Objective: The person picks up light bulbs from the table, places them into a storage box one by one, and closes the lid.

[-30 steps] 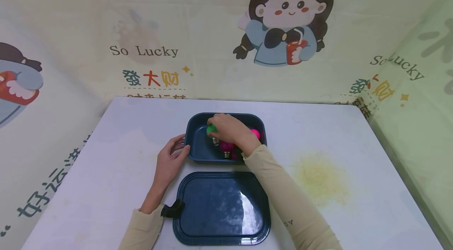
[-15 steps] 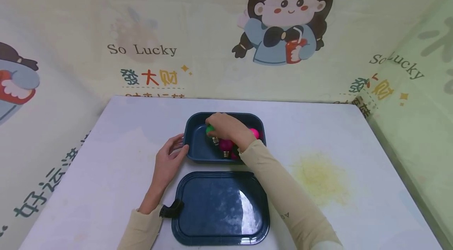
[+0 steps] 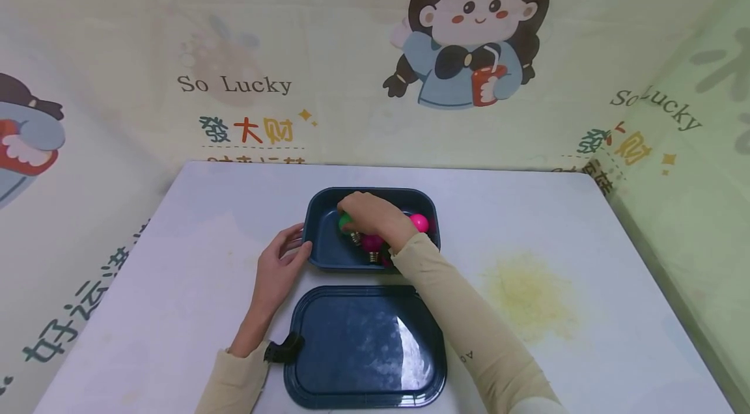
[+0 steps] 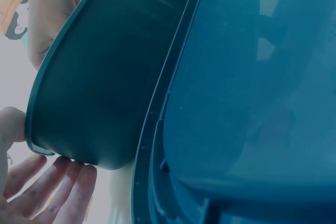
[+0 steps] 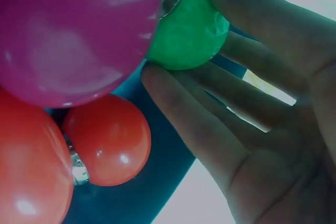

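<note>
My right hand (image 3: 377, 215) reaches into a dark blue plastic box (image 3: 319, 258) and holds a green light bulb (image 3: 344, 224) between thumb and fingertips. In the right wrist view the round green bulb (image 5: 191, 38) lies against a larger purple bulb (image 5: 79, 35). Two orange-red looking bulbs (image 5: 113, 140) are beside them. In the head view a bright pink bulb (image 3: 419, 223) shows at the box's right end, partly covered by my hand. My left hand (image 3: 278, 267) rests against the box's left end, fingers fairly straight along its outer wall (image 4: 94, 87) and thumb at the front corner.
A dark blue lid or shallow tray (image 3: 363, 342) lies on the white table (image 3: 176, 310), just in front of the box. My right forearm passes over its right edge. A printed cloth (image 3: 340, 62) hangs behind the table, and a yellow stain (image 3: 530, 297) marks the tabletop at right.
My right hand and the green bulb have shifted slightly left and nearer to me within the box. The left hand stays at the box's left end.
</note>
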`<state>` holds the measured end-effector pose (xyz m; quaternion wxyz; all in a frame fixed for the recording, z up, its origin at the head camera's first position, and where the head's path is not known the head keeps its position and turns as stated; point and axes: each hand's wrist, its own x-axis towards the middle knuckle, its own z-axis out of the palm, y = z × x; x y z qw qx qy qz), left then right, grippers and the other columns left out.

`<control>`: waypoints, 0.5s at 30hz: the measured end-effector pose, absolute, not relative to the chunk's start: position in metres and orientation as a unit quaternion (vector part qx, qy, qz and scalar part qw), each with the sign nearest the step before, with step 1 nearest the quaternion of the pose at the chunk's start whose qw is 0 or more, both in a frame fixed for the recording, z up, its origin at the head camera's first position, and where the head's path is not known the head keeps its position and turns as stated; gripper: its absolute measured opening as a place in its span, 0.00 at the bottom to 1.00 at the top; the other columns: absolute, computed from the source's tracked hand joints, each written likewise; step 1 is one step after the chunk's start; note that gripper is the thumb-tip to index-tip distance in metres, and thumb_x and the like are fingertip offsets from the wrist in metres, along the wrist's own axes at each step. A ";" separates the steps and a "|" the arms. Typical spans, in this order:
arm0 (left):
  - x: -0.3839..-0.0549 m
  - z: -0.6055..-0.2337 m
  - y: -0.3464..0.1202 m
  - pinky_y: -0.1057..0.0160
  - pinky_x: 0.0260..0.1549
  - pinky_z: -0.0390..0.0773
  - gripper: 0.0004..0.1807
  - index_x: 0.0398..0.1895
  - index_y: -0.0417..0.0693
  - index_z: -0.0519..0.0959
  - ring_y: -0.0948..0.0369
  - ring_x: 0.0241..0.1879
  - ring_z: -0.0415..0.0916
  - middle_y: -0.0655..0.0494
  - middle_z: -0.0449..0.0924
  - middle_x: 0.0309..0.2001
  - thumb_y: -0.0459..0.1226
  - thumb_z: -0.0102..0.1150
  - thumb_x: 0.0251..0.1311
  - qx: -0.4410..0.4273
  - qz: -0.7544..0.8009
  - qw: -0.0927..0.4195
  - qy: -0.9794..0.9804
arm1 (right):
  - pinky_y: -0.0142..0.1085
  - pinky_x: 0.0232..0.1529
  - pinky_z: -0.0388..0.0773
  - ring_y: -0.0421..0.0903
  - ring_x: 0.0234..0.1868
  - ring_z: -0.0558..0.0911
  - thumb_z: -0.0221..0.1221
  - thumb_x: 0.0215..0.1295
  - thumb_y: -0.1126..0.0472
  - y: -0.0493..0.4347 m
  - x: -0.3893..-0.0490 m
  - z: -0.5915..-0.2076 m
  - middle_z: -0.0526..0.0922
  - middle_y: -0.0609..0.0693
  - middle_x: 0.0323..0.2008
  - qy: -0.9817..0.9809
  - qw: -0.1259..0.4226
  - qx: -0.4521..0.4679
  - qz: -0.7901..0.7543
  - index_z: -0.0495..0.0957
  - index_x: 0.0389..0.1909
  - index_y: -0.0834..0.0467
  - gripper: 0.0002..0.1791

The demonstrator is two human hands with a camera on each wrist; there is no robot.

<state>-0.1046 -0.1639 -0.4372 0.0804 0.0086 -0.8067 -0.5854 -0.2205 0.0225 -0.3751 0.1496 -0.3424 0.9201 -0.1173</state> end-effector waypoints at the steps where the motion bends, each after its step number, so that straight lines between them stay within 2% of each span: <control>1: -0.106 -0.442 -0.165 0.82 0.47 0.74 0.25 0.67 0.40 0.71 0.48 0.58 0.76 0.39 0.76 0.60 0.35 0.60 0.68 0.009 -0.586 0.082 -0.806 | 0.36 0.46 0.81 0.44 0.37 0.80 0.66 0.65 0.58 0.022 -0.220 -0.375 0.83 0.48 0.39 0.921 0.150 -0.342 -0.115 0.83 0.49 0.58 0.14; 6: -0.112 -0.457 -0.170 0.82 0.48 0.74 0.25 0.67 0.47 0.73 0.52 0.58 0.77 0.45 0.77 0.61 0.40 0.61 0.68 0.008 -0.585 0.087 -0.807 | 0.37 0.51 0.80 0.44 0.39 0.80 0.65 0.66 0.58 0.021 -0.220 -0.374 0.84 0.48 0.42 0.923 0.153 -0.336 -0.106 0.82 0.51 0.58 0.15; 15: -0.112 -0.457 -0.171 0.81 0.48 0.75 0.25 0.66 0.48 0.73 0.53 0.57 0.77 0.45 0.78 0.60 0.42 0.62 0.67 0.006 -0.584 0.092 -0.807 | 0.38 0.55 0.79 0.45 0.42 0.80 0.64 0.67 0.57 0.022 -0.218 -0.369 0.84 0.51 0.47 0.922 0.140 -0.348 -0.093 0.80 0.56 0.59 0.19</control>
